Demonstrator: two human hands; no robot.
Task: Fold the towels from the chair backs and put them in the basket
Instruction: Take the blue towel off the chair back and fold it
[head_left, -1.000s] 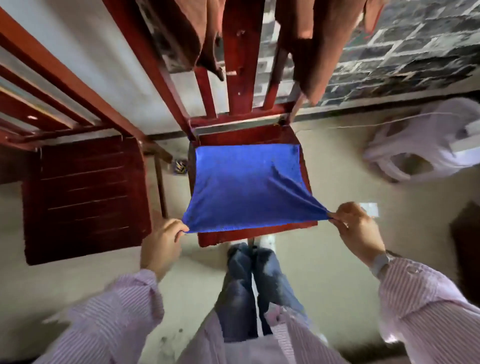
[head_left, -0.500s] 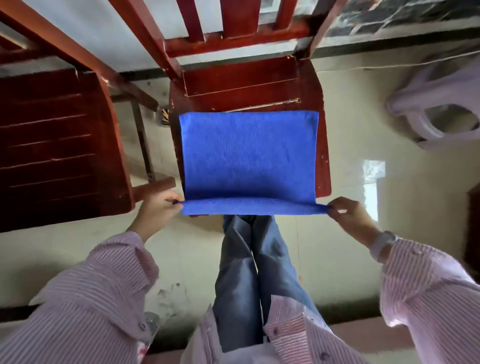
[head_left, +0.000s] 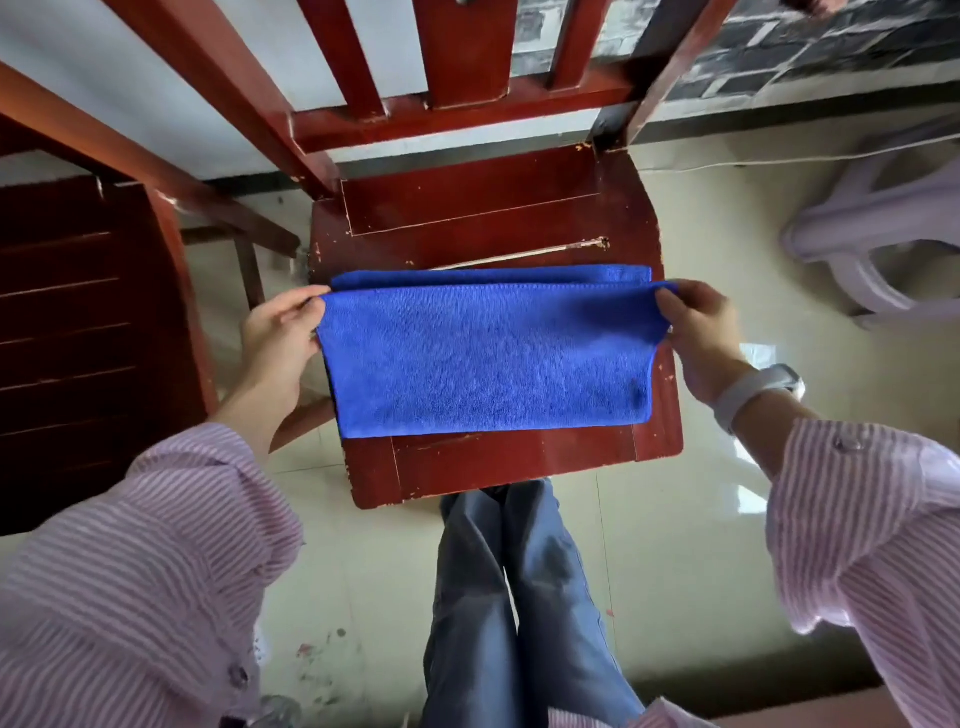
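A blue towel (head_left: 485, 358) lies doubled over on the red chair seat (head_left: 498, 218). The left hand (head_left: 280, 338) at nine o'clock and the right hand (head_left: 698, 330) at three o'clock each pinch a top-layer corner, grip closed on cloth.

Pink-striped buttoned sleeves (head_left: 857, 519), blue jeans (head_left: 514, 613), pale wristband (head_left: 753, 389) on right wrist.
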